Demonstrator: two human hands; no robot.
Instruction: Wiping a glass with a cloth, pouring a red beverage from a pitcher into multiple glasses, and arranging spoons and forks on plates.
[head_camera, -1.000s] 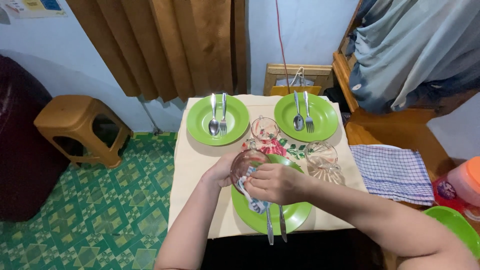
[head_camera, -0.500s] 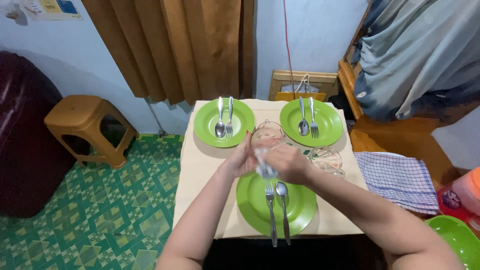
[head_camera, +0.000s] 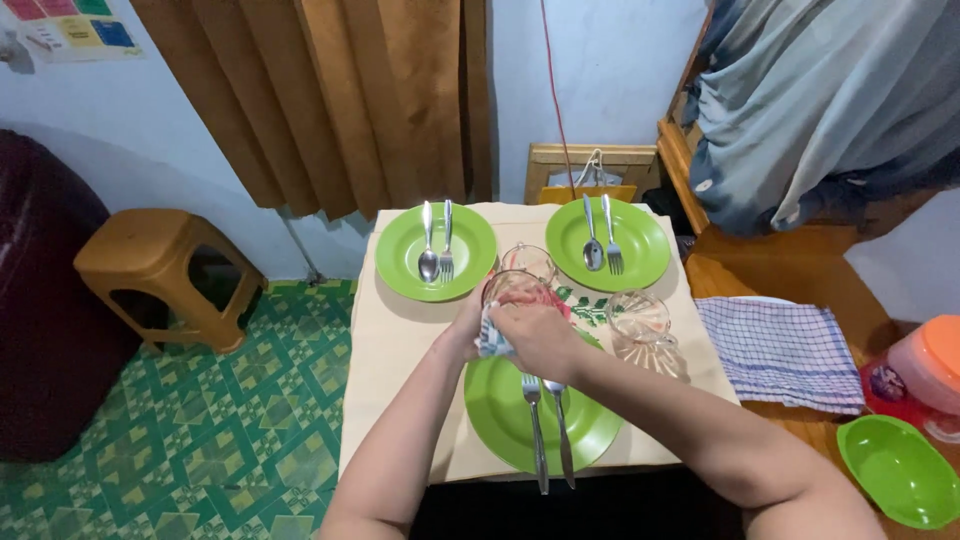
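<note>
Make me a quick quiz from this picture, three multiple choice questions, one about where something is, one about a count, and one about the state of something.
1. Where does the checked cloth lie?
A. On the wooden surface right of the table
B. On the brown stool
C. Across the near plate

2. How many green plates are on the table?
A. Two
B. Three
C. Five

3. How is the glass cup above the near plate?
A. Lying on its side, untouched
B. Held between both hands
C. Standing alone on the floor

Answers: 1 A, the cloth is spread on the wood beside the table. 2 B, two far plates plus the near one. 3 B, the left hand and right hand close round it.
</note>
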